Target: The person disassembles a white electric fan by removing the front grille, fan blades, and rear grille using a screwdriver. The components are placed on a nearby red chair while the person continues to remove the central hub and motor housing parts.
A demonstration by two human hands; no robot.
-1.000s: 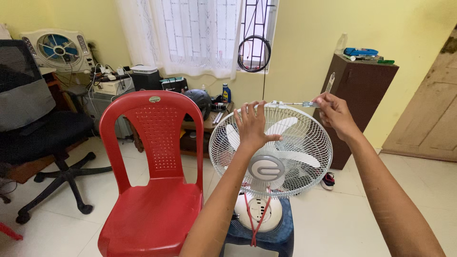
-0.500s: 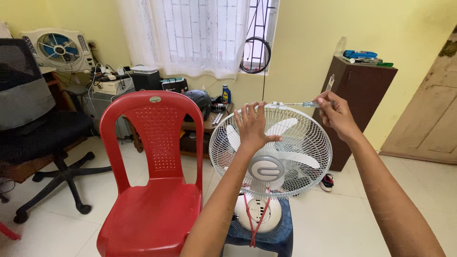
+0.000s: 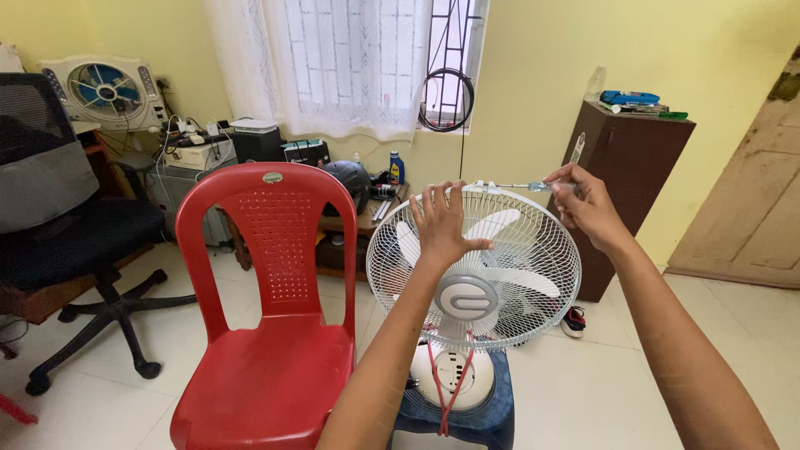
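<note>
A white table fan [image 3: 500,287] with a round wire grille stands on a blue stool [image 3: 483,417]. My left hand [image 3: 442,221] lies flat against the upper left of the grille, fingers spread. My right hand [image 3: 583,204] pinches a thin screwdriver [image 3: 525,186] with a clear bluish handle. The screwdriver lies level, its tip at the white clip [image 3: 482,186] on the top rim of the grille. White blades show behind the wires.
A red plastic chair [image 3: 271,317] stands just left of the fan. A black office chair [image 3: 75,225] sits at far left. Behind are a cluttered low table [image 3: 367,212], a brown cabinet [image 3: 625,167] and a wooden door [image 3: 750,200] at right.
Almost nothing differs. My right hand has turned slightly on the screwdriver, and the view has shifted a little. My left hand stays on the grille.
</note>
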